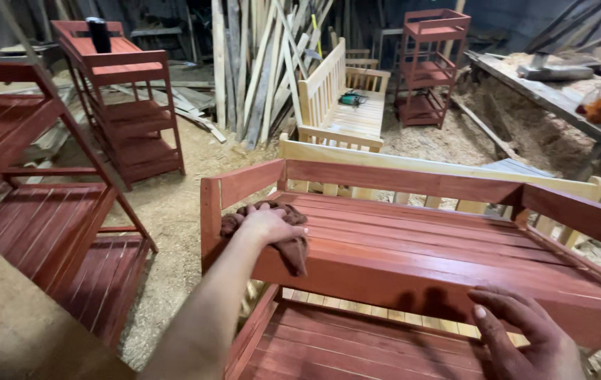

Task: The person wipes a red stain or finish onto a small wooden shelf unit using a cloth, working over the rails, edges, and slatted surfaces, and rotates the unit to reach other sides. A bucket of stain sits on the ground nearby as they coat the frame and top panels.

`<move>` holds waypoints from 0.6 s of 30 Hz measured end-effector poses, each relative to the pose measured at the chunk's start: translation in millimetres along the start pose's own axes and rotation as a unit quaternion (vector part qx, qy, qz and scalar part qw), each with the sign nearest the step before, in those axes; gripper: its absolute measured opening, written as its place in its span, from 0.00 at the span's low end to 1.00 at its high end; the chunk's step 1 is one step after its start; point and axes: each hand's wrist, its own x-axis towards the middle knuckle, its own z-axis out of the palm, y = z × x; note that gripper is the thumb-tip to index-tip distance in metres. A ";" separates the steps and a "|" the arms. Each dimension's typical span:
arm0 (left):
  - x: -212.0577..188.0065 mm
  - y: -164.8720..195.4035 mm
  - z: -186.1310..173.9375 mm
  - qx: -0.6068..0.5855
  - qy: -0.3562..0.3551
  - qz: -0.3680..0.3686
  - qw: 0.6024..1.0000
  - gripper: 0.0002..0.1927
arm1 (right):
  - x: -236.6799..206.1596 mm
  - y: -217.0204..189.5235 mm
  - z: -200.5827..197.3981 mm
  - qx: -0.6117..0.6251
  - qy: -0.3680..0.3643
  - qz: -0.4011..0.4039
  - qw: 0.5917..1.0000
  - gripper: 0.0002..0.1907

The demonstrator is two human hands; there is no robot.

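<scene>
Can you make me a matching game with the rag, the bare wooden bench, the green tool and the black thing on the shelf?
Things:
1. brown rag
2. unpainted bench
3. green tool
4. black container

Places:
A. on top of a tall red shelf rack at the back left
B. under the left hand on the red shelf's front edge
C. lying on the seat of the bare wood bench
D. standing by the planks that lean against the wall

Pairs: 1-B, 2-D, 3-C, 4-A

The left hand presses the rag down; the right hand rests on the red shelf rail.
</scene>
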 end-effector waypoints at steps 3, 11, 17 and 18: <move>10.1 10.6 8.6 0.004 0.028 -0.030 0.999 0.47 | 2.9 17.2 -8.0 -0.024 0.000 -0.004 1.000 0.13; 4.4 90.1 31.1 -0.022 0.038 -0.063 0.997 0.38 | 15.7 68.5 -43.9 0.004 0.042 -0.013 0.999 0.14; -24.0 220.0 51.0 -0.012 -0.045 0.066 0.997 0.50 | 20.9 98.5 -72.2 -0.041 0.037 0.033 0.998 0.13; -26.8 244.2 55.9 -0.026 -0.051 0.092 0.994 0.53 | 21.6 103.0 -78.0 -0.060 0.032 0.039 0.997 0.12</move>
